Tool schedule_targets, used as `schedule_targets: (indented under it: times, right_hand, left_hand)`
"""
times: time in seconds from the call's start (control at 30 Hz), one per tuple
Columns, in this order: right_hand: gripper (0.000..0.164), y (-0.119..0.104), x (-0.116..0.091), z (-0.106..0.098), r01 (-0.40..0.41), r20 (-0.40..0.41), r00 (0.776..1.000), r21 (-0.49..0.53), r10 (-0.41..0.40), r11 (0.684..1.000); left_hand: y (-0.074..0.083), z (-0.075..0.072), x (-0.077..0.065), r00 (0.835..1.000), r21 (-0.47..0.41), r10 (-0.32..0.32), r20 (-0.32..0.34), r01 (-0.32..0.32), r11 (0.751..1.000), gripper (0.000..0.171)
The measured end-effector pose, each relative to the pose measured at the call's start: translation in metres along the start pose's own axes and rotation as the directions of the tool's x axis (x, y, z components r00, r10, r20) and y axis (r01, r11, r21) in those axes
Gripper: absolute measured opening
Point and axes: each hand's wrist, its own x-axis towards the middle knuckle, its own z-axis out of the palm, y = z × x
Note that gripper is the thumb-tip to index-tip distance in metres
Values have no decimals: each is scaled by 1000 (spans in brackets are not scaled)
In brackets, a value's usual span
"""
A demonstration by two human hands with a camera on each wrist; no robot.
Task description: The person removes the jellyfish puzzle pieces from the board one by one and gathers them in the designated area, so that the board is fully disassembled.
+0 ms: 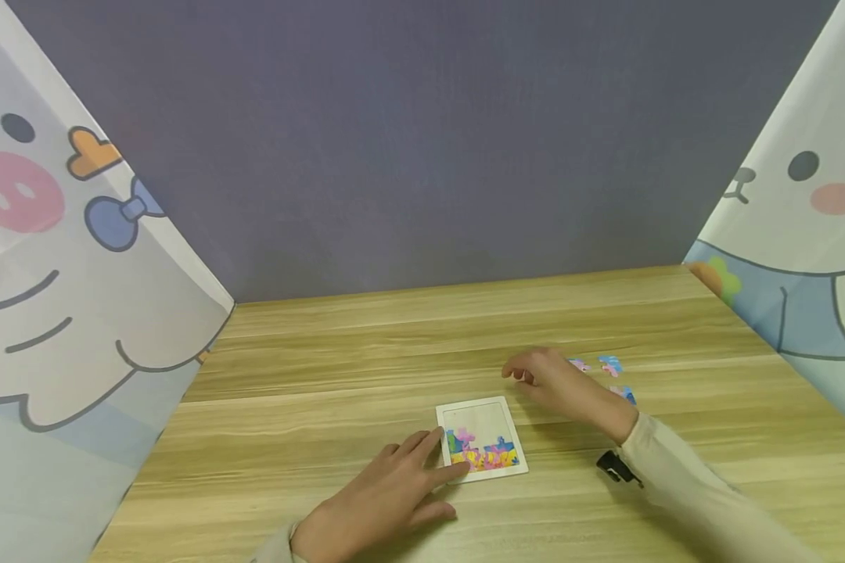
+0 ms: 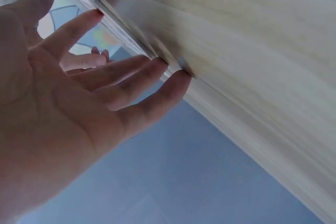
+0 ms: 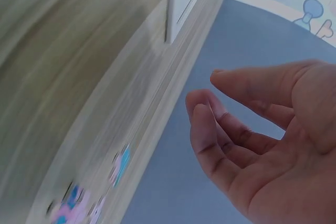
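Observation:
A square jigsaw puzzle board (image 1: pixel 473 406) with a white border lies on the wooden table. Colourful pieces in pink, yellow and blue fill its lower part, while bare backing shows above. My left hand (image 1: pixel 387 489) rests its spread fingertips on the board's left and lower-left edge; in the left wrist view the fingers (image 2: pixel 152 103) reach down to the tabletop. Up and to the right of the board, my right hand (image 1: pixel 552 383) hovers over the table. Its fingers are loosely bent, and the right wrist view shows nothing between thumb and fingers (image 3: pixel 205 135).
Loose puzzle pieces lie beyond and beside the right hand: a blue and pink one (image 1: pixel 611 365), another (image 1: pixel 624 394) nearer, and one (image 1: pixel 579 364) partly hidden. A black clip (image 1: pixel 616 467) is by the right sleeve. A grey panel (image 1: pixel 422 156) and cartoon-printed side panels surround the table.

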Motion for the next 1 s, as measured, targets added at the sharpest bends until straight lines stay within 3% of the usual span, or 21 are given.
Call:
schedule_targets:
  times: [0.23,0.5,0.8,1.0]
  right_hand:
    - [18,-21,13,15,69,77,994,45,-73,997]
    - [20,-49,18,40,73,213,973,85,-90,994]
    - [17,-59,14,48,51,256,964,77,-69,996]
    - [13,-62,12,52,50,235,970,39,-58,998]
  left_hand:
    - [-2,-3,1,999,-25,-5,36,6,1000,49]
    - [-2,-3,1,999,-27,10,38,-9,1000,48]
    - [-2,-1,2,998,-60,-13,57,16,998,45]
    - [-1,-2,3,998,-61,-8,58,12,998,46]
